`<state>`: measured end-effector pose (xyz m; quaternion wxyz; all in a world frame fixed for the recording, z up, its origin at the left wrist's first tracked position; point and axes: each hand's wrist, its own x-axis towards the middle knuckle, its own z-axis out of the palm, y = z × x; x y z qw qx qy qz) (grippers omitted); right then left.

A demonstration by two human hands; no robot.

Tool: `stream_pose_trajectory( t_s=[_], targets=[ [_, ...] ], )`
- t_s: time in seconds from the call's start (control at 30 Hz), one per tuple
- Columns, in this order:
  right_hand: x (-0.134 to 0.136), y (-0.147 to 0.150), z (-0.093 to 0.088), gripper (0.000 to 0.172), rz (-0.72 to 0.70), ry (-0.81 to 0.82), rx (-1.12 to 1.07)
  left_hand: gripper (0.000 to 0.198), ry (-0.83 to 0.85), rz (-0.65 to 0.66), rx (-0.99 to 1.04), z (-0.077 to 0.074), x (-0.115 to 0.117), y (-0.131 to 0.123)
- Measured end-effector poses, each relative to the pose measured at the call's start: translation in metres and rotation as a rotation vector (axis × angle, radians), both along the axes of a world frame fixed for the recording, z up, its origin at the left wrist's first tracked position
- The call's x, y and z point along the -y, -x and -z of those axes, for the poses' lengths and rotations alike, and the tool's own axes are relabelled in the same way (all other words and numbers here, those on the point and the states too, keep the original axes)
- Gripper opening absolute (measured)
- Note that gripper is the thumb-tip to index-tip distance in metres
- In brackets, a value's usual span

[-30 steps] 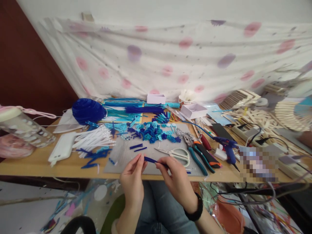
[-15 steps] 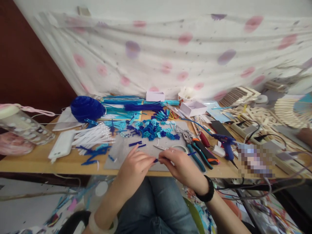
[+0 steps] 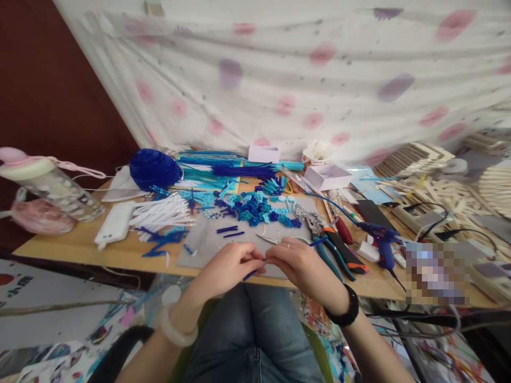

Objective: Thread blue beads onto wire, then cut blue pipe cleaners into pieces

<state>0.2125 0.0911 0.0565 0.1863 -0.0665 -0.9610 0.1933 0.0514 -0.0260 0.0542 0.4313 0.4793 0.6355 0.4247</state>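
Pinching a dark-blue strip in the nearly closed left hand at the grey mat's front edge, unable to tell what the curled right hand grips, seemingly partway along with many flowers formed, straight strips left loose.

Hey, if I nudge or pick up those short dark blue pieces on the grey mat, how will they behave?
The short dark blue pieces look thin, so they're probably very light and easily nudged across the grey mat. They lie straight, suggesting they'd hold their shape rather than flop. Lying flat, they seem unlikely to tip, though they might roll.
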Motion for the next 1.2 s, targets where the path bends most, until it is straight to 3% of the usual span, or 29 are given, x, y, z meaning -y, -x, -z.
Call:
stream_pose_trajectory(
  t_s=[0.13, 0.37, 0.6, 1.0, 1.2],
  targets=[
    [-0.006, -0.004, -0.006, 0.017, 0.023, 0.051, 0.011, 0.023, 0.053, 0.07, 0.111, 0.0, -0.01, 0.006],
    [-0.011, -0.01, -0.029, 0.013, -0.026, 0.091, 0.093, 0.02, 0.233, 0.132, 0.357, -0.012, -0.02, 0.014],
    [-0.009, -0.009, -0.035, 0.016, -0.038, -0.01, 0.114, 0.018, 0.248, 0.155, 0.367, -0.026, -0.014, 0.015],
    [-0.004, -0.014, -0.043, 0.005, -0.057, 0.053, 0.084, 0.023, 0.209, 0.169, 0.311, -0.023, -0.015, 0.014],
    [-0.005, -0.019, -0.042, 0.015, -0.042, 0.001, 0.078, 0.029, 0.24, 0.153, 0.376, -0.026, -0.017, 0.011]
  ],
)
